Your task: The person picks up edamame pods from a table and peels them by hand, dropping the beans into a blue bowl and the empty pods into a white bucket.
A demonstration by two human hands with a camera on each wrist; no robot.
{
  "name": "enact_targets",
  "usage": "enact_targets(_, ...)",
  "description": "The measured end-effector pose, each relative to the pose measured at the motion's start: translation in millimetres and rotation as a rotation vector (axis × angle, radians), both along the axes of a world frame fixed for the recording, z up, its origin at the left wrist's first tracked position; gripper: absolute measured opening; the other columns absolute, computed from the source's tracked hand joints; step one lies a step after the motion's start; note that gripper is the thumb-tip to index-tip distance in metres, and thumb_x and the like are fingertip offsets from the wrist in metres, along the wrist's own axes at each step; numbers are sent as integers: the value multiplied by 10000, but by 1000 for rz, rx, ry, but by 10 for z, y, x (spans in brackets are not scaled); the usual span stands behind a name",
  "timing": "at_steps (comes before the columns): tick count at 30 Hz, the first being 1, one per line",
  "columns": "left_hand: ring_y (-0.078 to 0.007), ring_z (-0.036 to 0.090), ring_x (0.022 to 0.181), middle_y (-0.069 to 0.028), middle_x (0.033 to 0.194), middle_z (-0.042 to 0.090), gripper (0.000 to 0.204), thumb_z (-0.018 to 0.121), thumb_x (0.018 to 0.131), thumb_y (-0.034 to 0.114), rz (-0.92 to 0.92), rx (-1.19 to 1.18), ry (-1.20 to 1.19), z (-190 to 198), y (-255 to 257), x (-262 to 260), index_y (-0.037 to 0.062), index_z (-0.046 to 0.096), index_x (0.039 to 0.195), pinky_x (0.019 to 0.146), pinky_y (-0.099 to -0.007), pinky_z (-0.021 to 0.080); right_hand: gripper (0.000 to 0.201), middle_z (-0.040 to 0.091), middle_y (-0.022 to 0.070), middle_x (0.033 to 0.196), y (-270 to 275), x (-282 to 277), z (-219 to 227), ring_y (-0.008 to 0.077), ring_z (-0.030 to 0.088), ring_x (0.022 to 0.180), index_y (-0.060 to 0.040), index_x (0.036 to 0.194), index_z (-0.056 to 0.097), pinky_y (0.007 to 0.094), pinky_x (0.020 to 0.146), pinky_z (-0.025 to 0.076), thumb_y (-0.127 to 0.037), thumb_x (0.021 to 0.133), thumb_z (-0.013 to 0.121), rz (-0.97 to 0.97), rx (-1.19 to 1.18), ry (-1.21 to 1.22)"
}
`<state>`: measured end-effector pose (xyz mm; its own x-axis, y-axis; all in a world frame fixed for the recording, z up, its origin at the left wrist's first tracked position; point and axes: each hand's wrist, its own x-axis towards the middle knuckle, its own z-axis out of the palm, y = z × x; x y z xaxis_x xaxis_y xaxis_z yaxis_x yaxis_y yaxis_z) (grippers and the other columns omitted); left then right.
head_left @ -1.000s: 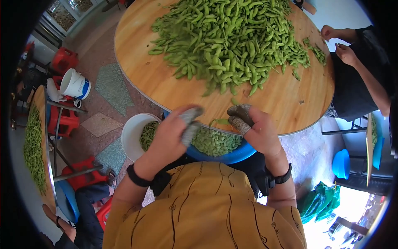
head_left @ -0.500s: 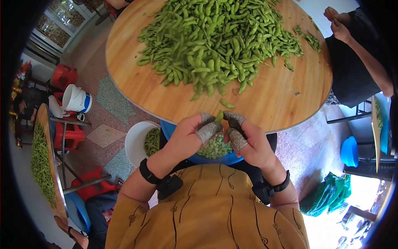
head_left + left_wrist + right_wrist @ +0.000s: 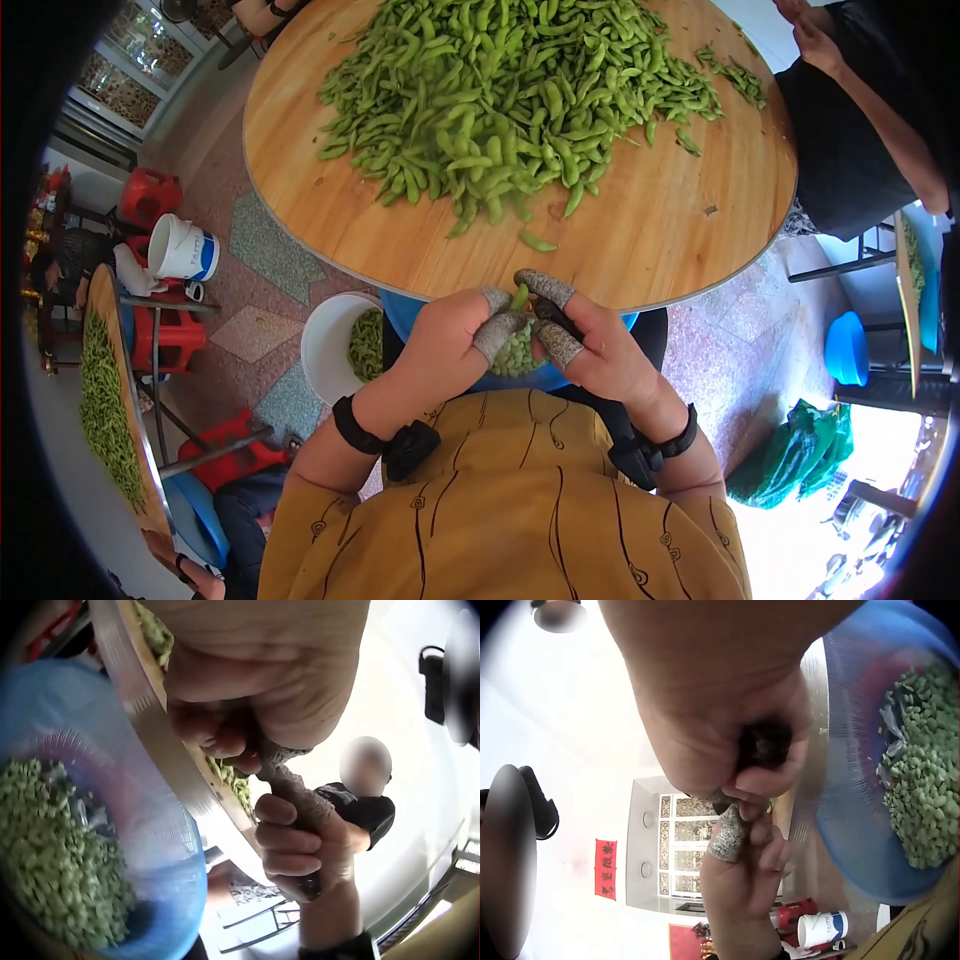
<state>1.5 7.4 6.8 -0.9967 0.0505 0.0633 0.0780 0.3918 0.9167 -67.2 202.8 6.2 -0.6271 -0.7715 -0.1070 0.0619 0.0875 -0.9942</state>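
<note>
Both hands meet just above the near edge of the round table, over a blue basin (image 3: 398,312) of shelled green beans (image 3: 515,358). My left hand (image 3: 455,332) pinches a green soybean pod (image 3: 520,298) between thumb and forefinger, which wear grey finger covers. From the other side my right hand (image 3: 605,345), with similar covers on thumb and forefinger, grips the same pod at its end. In both wrist views the curled fingers largely hide the pod. One loose pod (image 3: 537,241) lies on the table just beyond the hands.
A big heap of soybean pods (image 3: 490,110) covers the far part of the wooden table (image 3: 650,235). To the left of the basin stands a white bucket (image 3: 320,350) with pods inside. Another person's arm (image 3: 875,110) is at the right edge.
The hands were apart a second ago, the left blurred and the right near a pod. They came together over the basin around a pod and have since shifted slightly toward the body.
</note>
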Motion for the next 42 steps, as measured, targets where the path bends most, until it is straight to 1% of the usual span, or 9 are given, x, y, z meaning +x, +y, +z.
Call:
enact_targets(5, -112, 531, 647, -5, 748, 580, 170, 595, 924, 151, -80, -466, 254, -49, -98, 54, -12, 620, 968, 574, -284, 442, 345, 580, 3, 814, -20, 42, 73, 79, 533, 664, -46, 1283, 513, 218, 602, 453, -39, 940, 480, 4, -7, -222)
enact_targets(11, -82, 512, 590, 21, 722, 574, 162, 648, 894, 187, -101, 749, -531, -75, -98, 102, 25, 643, 908, 508, -249, 426, 281, 507, -23, 742, 4, 61, 105, 45, 398, 503, -92, 1242, 526, 198, 427, 352, -139, 974, 455, 30, -118, -774)
enact_targets(16, -250, 566, 564, -99, 697, 587, 137, 668, 746, 50, -1, -622, 356, -190, -71, 157, -6, 602, 852, 524, -339, 460, 284, 523, -15, 753, -44, 187, 135, 55, 446, 507, -80, 1229, 523, 202, 440, 380, -105, 952, 466, -19, 49, -508)
enact_targets(20, -351, 565, 595, -158, 725, 588, 227, 650, 659, 22, 70, -671, 607, -163, 37, 137, 2, 591, 877, 531, -378, 462, 303, 530, -12, 770, -50, 199, 165, 63, 482, 518, -75, 1231, 513, 204, 449, 398, -67, 934, 455, -41, 100, -389)
enact_targets(23, -243, 557, 578, -108, 710, 586, 137, 620, 775, 28, 61, -435, 403, -148, 78, 185, 22, 586, 908, 539, -351, 452, 306, 535, -10, 763, -19, 209, 92, 63, 483, 517, -79, 1234, 513, 214, 445, 397, -72, 932, 461, -46, 31, -456)
enact_targets(25, -153, 536, 606, -47, 710, 572, 65, 568, 887, 62, 30, 692, -510, -57, 24, 240, 22, 577, 936, 561, -312, 450, 325, 526, -14, 735, 35, 188, 36, 55, 462, 518, -80, 1269, 495, 207, 436, 384, -71, 945, 462, -12, -22, -548)
enact_targets(27, -133, 527, 620, -21, 714, 562, 89, 547, 917, 91, 15, 652, -536, -44, -2, 237, 12, 571, 948, 568, -297, 448, 345, 517, -19, 707, 57, 179, 1, 47, 442, 519, -81, 1303, 478, 200, 428, 371, -70, 959, 463, 27, -78, -638)
enact_targets(33, -201, 589, 659, -86, 735, 600, 95, 552, 889, 77, -98, 102, -274, -140, 24, 285, -10, 568, 926, 600, -320, 463, 272, 611, 165, 835, -48, 197, -127, 320, 626, 723, -17, 976, 641, 337, 601, 518, -83, 729, 736, -222, 210, 824)
enact_targets(42, -376, 578, 720, -206, 763, 592, 116, 606, 780, 34, -338, -116, -226, -90, -57, 356, -11, 562, 877, 625, -388, 458, 163, 561, 175, 749, 14, 167, -221, 392, 568, 692, 2, 780, 553, 417, 590, 473, -50, 698, 684, 141, 159, 708)
